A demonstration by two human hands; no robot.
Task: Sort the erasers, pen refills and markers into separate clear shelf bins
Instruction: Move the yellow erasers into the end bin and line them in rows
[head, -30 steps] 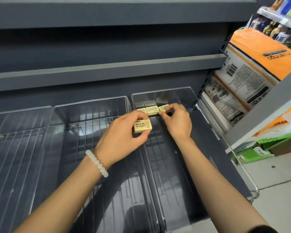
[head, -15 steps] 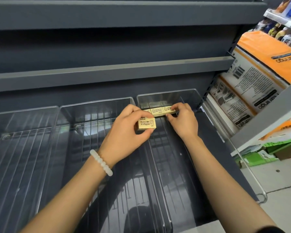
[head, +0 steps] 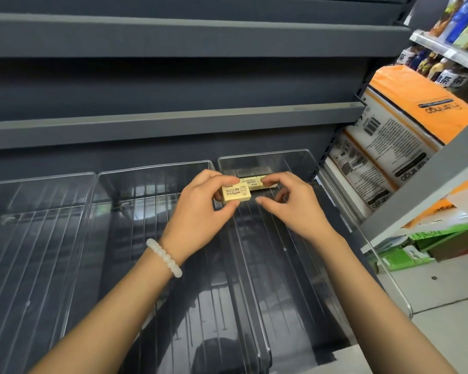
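Three clear bins stand side by side on the dark shelf: left bin [head: 38,176], middle bin [head: 157,165], right bin [head: 265,154]. A short row of cream erasers [head: 251,182] lies at the back of the right bin. My left hand [head: 200,217] pinches another cream eraser [head: 236,194] between thumb and fingers, over the wall between the middle and right bins. My right hand [head: 295,209] is inside the right bin. Its index fingertip touches the right end of the eraser row, and its thumb is off the row. No pen refills or markers are in view.
Empty grey shelves [head: 173,122] rise behind the bins. To the right, a neighbouring shelf holds orange-and-white packs [head: 395,136], with bottles [head: 459,25] above them. Green boxes [head: 405,255] lie low at the right, near the pale floor [head: 443,287].
My right hand has drawn back a little from the eraser row, and its thumb has come off it. My left hand still holds its eraser in nearly the same spot. The view has shifted slightly.
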